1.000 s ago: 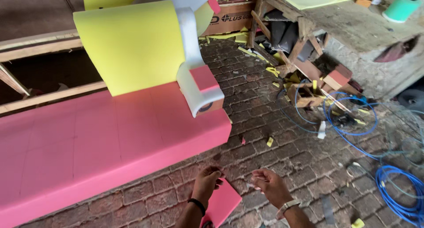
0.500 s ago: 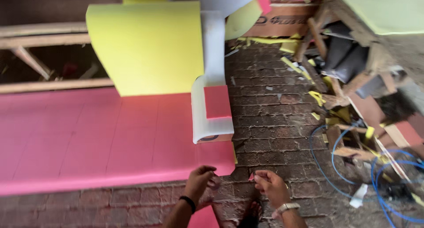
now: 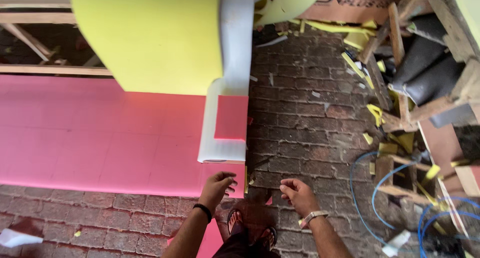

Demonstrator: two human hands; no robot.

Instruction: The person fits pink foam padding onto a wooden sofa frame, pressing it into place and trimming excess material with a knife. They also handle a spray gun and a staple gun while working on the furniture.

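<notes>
While both hands hang over the near corner of the pink sheet, this is how things stand:

Left hand point(image 3: 218, 184): fingers loosely curled and a little apart, tips touching the near edge of the pink sheet point(image 3: 95, 133); nothing pinched. A dark band sits on the wrist.

Right hand point(image 3: 296, 194): just right of the pink sheet's corner, apart from it, over the floor; fingers half curled and empty as far as can be seen. A watch is on the wrist.

Pink sheet: lies flat on the brick floor point(image 3: 310, 123), its near right corner between the hands.

White piece point(image 3: 220, 138): an L-shaped strip on the pink sheet's right end, framing a small pink block point(image 3: 231, 119).

Yellow sheet point(image 3: 150, 35): overlaps the far side of the pink sheet.

Progress: judging by the stack, the foam is laid out and the sheet's edge only touched; it is not yet gripped or lifted.

Floor: worn brick, strewn right of the pink sheet with yellow offcuts point(image 3: 372, 113) and a blue hose point(image 3: 365, 208).

Room: a workshop, with wooden frames point(image 3: 395, 63) well right of the pink sheet and timber rails point(image 3: 30, 70) beyond it.
</notes>
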